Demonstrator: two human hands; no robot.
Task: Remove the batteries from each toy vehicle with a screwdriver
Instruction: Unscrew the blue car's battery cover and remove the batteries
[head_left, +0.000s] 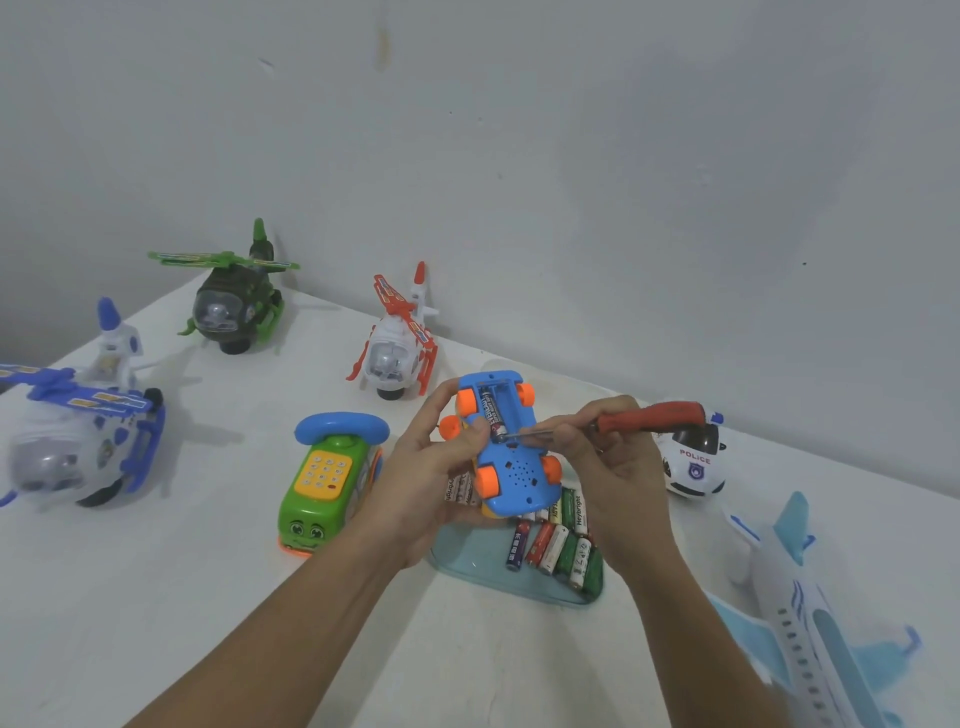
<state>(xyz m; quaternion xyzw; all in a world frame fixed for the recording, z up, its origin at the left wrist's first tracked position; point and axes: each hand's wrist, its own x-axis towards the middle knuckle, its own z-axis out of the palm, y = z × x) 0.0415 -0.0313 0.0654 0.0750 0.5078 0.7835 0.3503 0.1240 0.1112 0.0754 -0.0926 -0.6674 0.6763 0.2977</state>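
My left hand (421, 467) grips a blue toy car (511, 462) with orange wheels, turned underside up above the tray. Its battery compartment lies uncovered, and one dark battery (491, 410) sits in it beside an empty slot. My left thumb rests near the battery's lower end. My right hand (608, 467) holds a red-handled screwdriver (649, 417). The metal tip of the screwdriver touches the battery's lower end.
A clear blue tray (467, 561) under the car holds several loose batteries (558, 545). On the white table (218, 597) stand a green telephone bus (324, 483), blue (78, 431), green (234, 301) and red-white (397, 348) helicopters, a police car (693, 462) and a white-blue airplane (810, 608).
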